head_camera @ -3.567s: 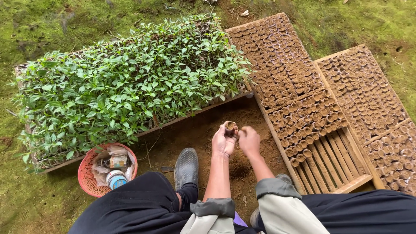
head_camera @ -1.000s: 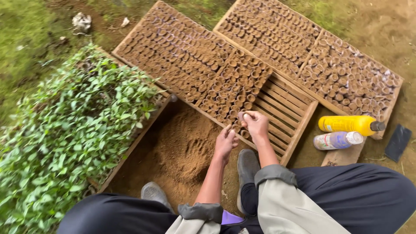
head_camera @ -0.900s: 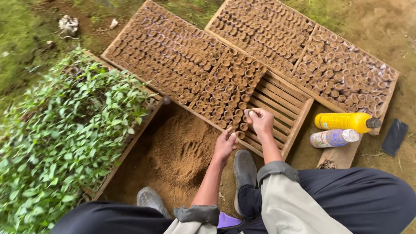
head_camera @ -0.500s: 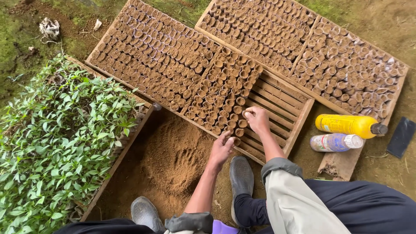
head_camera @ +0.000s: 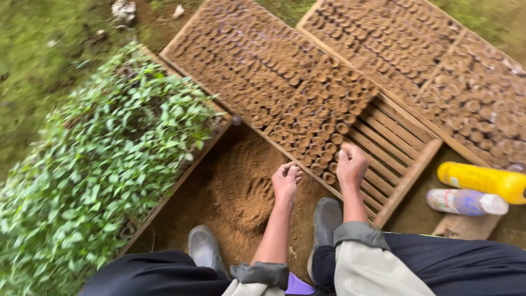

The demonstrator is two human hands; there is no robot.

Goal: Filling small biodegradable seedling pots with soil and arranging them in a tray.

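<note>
Hands at the slatted wooden tray (head_camera: 402, 156) of soil-filled pots

The right hand (head_camera: 351, 163) rests on the last row of small pots (head_camera: 323, 134) at the tray's bare slats, fingers curled together; whether it grips one is unclear. The left hand (head_camera: 286, 180), fingers loosely bunched, hovers over the loose soil pile (head_camera: 241, 186) just beside the tray.

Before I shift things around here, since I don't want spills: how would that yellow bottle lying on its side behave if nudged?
The yellow bottle lies flat beside a white bottle, so it would probably roll. It looks like smooth plastic, likely slippery. Its weight cannot be judged; the contents are hidden.
</note>
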